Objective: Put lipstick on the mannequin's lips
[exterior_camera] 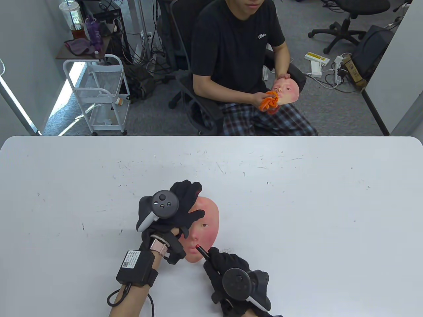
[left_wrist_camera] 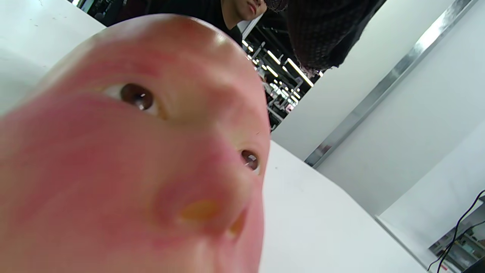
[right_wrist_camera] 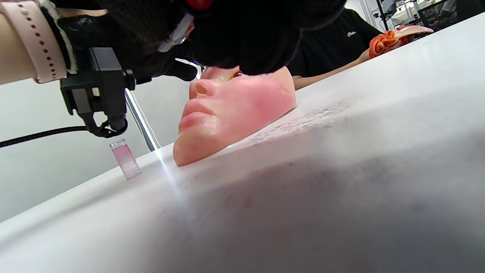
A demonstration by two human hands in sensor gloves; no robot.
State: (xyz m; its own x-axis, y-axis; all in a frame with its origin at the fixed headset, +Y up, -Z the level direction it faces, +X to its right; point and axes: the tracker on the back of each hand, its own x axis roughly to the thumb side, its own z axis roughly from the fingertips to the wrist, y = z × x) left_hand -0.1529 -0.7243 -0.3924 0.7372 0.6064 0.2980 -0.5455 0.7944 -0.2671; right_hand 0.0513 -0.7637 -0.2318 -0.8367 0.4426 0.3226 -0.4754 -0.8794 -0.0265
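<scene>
A pink mannequin face (exterior_camera: pixel 208 224) lies face up on the white table (exterior_camera: pixel 297 204), chin toward me. My left hand (exterior_camera: pixel 185 201) rests on its forehead and left side and holds it in place. My right hand (exterior_camera: pixel 211 256) pinches a black lipstick (exterior_camera: pixel 202 251); its red tip (exterior_camera: pixel 197 247) sits over the mouth. The left wrist view shows the face (left_wrist_camera: pixel 132 151) close up, eyes and nose. The right wrist view shows the face in profile (right_wrist_camera: pixel 242 106) with its lips (right_wrist_camera: pixel 195 113), under my gloved right fingers (right_wrist_camera: pixel 246 38). Whether the tip touches the lips I cannot tell.
A small clear lipstick cap (right_wrist_camera: pixel 125 159) stands on the table near the chin, under my left wrist. Across the table a seated person (exterior_camera: pixel 238 49) holds a second mask (exterior_camera: pixel 287 88) and an orange cloth (exterior_camera: pixel 269 100). A white cart (exterior_camera: pixel 99 92) stands at the back left.
</scene>
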